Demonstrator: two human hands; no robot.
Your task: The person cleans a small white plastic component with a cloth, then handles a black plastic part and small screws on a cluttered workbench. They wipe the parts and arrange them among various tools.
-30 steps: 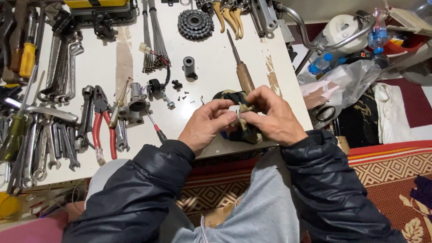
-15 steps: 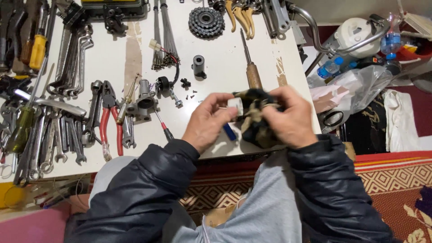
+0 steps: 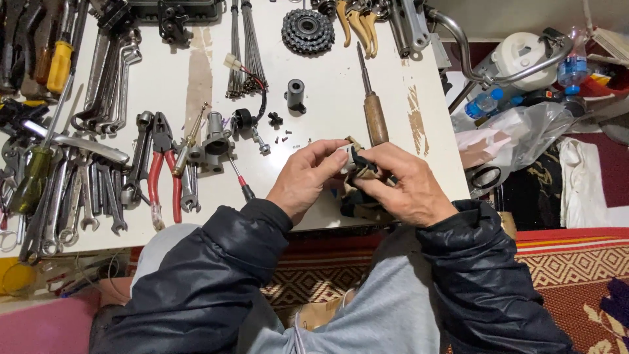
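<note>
I see my left hand (image 3: pixel 306 178) pinching a small pale part (image 3: pixel 343 159) at its fingertips, while my right hand (image 3: pixel 405 187) grips a dark rag (image 3: pixel 364 200) bunched against it. The part sits between both hands, above the table edge (image 3: pixel 327 219). If the rag snags, the part could slip off towards my lap.
</note>
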